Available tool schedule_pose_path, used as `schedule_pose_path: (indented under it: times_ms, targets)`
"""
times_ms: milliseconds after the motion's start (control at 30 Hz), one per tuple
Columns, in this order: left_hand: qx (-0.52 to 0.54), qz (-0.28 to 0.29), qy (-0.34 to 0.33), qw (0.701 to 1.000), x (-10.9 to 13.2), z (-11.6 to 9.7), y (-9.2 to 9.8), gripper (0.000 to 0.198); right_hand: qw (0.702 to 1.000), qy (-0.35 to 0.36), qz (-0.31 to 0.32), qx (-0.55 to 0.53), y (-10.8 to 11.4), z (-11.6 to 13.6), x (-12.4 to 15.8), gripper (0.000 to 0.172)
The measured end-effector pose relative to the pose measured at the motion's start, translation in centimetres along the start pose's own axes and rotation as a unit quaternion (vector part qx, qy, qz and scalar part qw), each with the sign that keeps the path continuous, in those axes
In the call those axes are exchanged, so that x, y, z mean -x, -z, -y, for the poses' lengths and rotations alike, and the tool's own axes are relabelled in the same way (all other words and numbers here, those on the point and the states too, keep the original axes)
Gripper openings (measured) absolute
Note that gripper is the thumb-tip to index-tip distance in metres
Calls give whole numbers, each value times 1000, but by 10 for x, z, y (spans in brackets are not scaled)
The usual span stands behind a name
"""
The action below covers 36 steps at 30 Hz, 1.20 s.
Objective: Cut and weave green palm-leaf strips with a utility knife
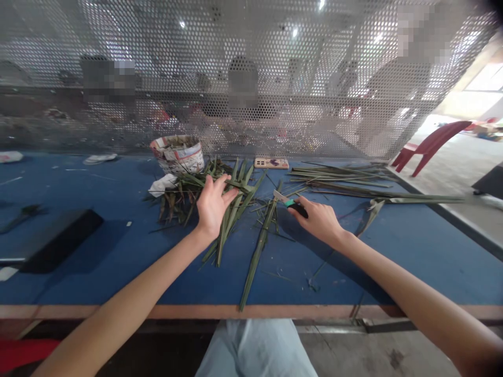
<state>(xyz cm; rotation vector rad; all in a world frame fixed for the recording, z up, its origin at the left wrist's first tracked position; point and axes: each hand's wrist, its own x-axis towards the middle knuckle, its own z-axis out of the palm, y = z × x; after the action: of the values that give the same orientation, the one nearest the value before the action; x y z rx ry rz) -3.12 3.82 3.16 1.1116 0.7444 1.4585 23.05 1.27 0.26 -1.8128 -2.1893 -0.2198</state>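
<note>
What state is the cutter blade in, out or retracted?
Out: the silver blade sticks past the teal collar of the black-handled cutter held in the right hand.

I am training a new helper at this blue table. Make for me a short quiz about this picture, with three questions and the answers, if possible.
1. True or false: the right hand holds a utility knife with a black and teal handle.
2. Multiple choice: what does the left hand touch?
A) green palm leaves
B) a black flat box
C) a paper-wrapped tub
3. Fill in the gap: the plastic chair at the far right is ____.

Key: 1 true; 2 A; 3 red.
</note>
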Motion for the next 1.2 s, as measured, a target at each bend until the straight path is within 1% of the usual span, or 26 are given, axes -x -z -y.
schedule_pose_path:
  times_ms: [67,133,200,300,400,500,600,667,733,833,867,900,933,967,1000,1033,1067,1100,1133,1200]
  targets:
    - [49,-38,3,998,-11,-8,8,56,1000,0,2,1,0,1,0,33]
    - [82,-78,-27,993,-19,-14,15,48,1000,0,5,2,0,1,0,33]
    - [98,-97,-44,989,-24,-18,19,44,1000,-2,9,0,0,2,0,33]
    - [105,-95,-31,989,-24,-17,17,43,1000,-3,16,-3,0,2,0,34]
    - [89,-80,-17,993,-20,-13,13,44,1000,-5,23,-4,0,2,0,34]
    - [41,-53,-19,998,-16,-9,9,47,1000,-3,31,-4,0,2,0,33]
    - [-57,-39,-47,997,-14,-5,8,45,1000,0,29,1,-1,1,-1,33]
    - [-140,-45,-81,986,-13,-3,9,38,1000,5,20,8,-2,0,-1,33]
    - [-205,-38,-94,973,-13,-2,11,36,1000,17,9,14,-3,-1,-1,33]
    - [-281,11,-82,956,-10,-1,15,48,999,33,7,30,-2,-3,-1,34]
    - [-322,27,-87,942,-8,0,16,52,999,35,13,37,-1,-3,-2,34]
    - [-378,38,-105,919,-7,0,16,56,998,34,21,45,-1,-3,-2,34]
    - [-448,40,-136,883,-5,2,17,58,998,31,29,53,0,-2,-3,34]
    - [-529,47,-167,831,-3,3,17,59,997,26,36,61,0,-2,-3,34]
    - [-602,47,-198,772,-2,5,17,57,997,20,42,68,-1,-2,-4,34]
    - [-657,49,-219,719,-1,8,17,54,996,15,44,74,-1,-1,-5,34]
    - [-694,54,-229,681,-1,9,18,50,996,11,44,79,-2,-1,-5,34]
    - [-717,62,-229,655,0,11,19,46,996,9,45,83,-3,0,-6,34]
    - [-734,60,-228,637,-1,12,20,43,996,10,43,83,-4,0,-6,33]
    - [-755,62,-223,614,-1,12,22,36,995,12,51,80,-5,1,-7,31]
